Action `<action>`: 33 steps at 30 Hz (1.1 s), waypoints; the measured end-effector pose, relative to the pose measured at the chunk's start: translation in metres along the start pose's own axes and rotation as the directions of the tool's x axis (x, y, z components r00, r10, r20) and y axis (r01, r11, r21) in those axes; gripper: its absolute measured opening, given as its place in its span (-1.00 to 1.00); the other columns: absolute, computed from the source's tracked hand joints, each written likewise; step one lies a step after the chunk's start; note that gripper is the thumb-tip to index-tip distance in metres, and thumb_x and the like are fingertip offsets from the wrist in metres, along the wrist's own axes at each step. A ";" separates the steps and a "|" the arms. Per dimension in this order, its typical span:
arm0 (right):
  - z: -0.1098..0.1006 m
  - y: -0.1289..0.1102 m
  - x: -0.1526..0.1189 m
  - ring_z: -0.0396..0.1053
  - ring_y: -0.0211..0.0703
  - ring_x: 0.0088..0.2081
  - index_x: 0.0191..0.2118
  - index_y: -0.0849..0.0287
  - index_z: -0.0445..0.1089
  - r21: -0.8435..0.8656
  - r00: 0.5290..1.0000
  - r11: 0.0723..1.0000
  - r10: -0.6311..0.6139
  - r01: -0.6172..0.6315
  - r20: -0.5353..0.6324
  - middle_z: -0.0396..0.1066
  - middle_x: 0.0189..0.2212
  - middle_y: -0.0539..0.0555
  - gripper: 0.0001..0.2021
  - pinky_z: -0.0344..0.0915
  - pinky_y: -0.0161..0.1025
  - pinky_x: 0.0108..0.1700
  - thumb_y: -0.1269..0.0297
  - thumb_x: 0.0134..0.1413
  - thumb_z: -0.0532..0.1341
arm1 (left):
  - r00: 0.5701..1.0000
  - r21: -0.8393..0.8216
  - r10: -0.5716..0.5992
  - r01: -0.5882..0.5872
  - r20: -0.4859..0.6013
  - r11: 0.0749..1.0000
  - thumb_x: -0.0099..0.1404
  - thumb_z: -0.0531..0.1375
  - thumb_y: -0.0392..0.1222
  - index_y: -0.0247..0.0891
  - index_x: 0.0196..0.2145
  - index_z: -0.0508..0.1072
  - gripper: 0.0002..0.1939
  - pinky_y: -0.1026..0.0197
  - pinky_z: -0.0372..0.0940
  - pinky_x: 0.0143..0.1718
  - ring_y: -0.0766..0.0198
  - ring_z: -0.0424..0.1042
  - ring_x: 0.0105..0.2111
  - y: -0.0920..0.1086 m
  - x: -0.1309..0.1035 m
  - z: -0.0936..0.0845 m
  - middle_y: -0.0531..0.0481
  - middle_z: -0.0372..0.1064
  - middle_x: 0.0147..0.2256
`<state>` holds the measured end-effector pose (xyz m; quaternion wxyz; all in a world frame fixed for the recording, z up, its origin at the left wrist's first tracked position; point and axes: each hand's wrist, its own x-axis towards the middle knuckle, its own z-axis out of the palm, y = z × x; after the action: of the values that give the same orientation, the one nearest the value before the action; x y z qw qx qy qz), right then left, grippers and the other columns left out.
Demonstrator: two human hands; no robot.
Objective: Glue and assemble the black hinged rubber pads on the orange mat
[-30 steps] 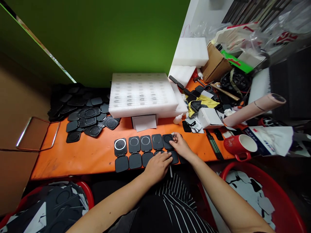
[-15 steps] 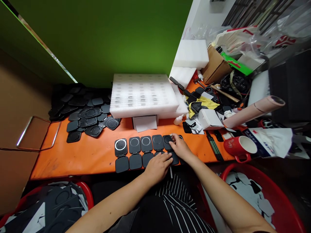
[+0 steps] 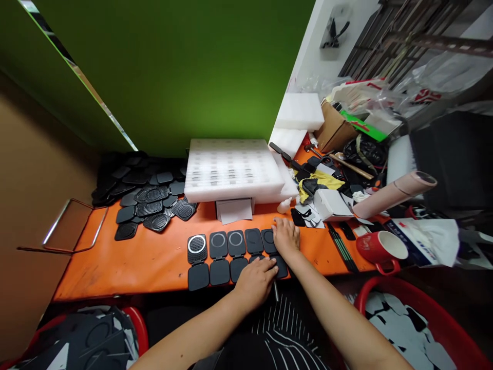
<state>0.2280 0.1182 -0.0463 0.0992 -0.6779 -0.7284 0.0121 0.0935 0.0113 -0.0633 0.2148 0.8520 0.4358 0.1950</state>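
Several black hinged pads lie unfolded in a row on the orange tabletop (image 3: 154, 267). The leftmost pad (image 3: 197, 248) shows a white ring on a ribbed face; its neighbours (image 3: 218, 244) have thin grey rings. My left hand (image 3: 257, 280) lies palm down over the lower halves of the pads near the right end, fingers spread. My right hand (image 3: 286, 237) rests over the upper right end of the row, beside a pad with a dark ring (image 3: 269, 240), its fingers apart. A thin metal rod (image 3: 276, 291) sticks out below the table edge near my left hand.
White foam blocks (image 3: 234, 169) stand behind the row. A pile of black pads (image 3: 150, 194) lies left. Right are a white bottle (image 3: 284, 206), green-black pens (image 3: 342, 246), a red mug (image 3: 381, 247) and a pink tumbler (image 3: 395, 194). Red bins (image 3: 140, 329) flank my lap.
The camera view has tilted, shifting the scene down. My right hand has gone from bent fingers at a pad's top edge to lying flatter over the row's right end. My left hand stays on the pads.
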 end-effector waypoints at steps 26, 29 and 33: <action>-0.014 -0.058 0.027 0.39 -0.07 -0.37 -0.37 0.11 0.39 0.405 0.991 0.906 -0.133 0.124 -0.004 0.45 -0.44 0.09 -0.74 0.25 -0.21 -0.34 0.13 0.16 0.04 | 0.775 -0.725 -0.601 0.299 -0.196 0.621 0.27 0.08 -0.04 -0.17 -0.18 0.50 -0.72 0.01 0.31 -0.04 0.10 0.42 -0.10 -0.042 -0.067 -0.094 -0.12 0.46 -0.13; -0.027 -0.056 -0.007 0.40 -0.06 -0.18 -0.23 0.07 0.43 0.472 0.895 0.765 -0.417 0.439 -0.157 0.48 -0.24 0.13 -0.76 0.30 -0.10 -0.11 0.27 0.17 0.01 | 0.731 -0.980 -0.671 0.195 0.125 0.029 0.29 0.02 0.14 -0.25 -0.08 0.43 -0.54 0.02 0.33 -0.08 0.10 0.45 -0.12 -0.043 -0.043 -0.098 -0.20 0.45 -0.11; -0.038 -0.052 -0.040 0.33 -0.11 0.00 -0.16 -0.01 0.44 0.510 0.775 0.614 -0.603 0.603 -0.191 0.43 -0.07 0.06 -0.70 0.29 -0.03 0.01 0.42 0.14 0.01 | 0.651 -0.934 -0.708 0.006 0.274 -0.356 0.19 0.21 -0.03 -0.30 -0.22 0.43 -0.70 0.10 0.37 -0.17 0.13 0.48 -0.21 -0.042 -0.030 -0.108 -0.17 0.49 -0.21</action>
<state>0.1851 0.0699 -0.0062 0.2856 -0.3363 -0.8783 0.1841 -0.0068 0.0299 -0.0009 0.7128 0.0832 0.4241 0.5524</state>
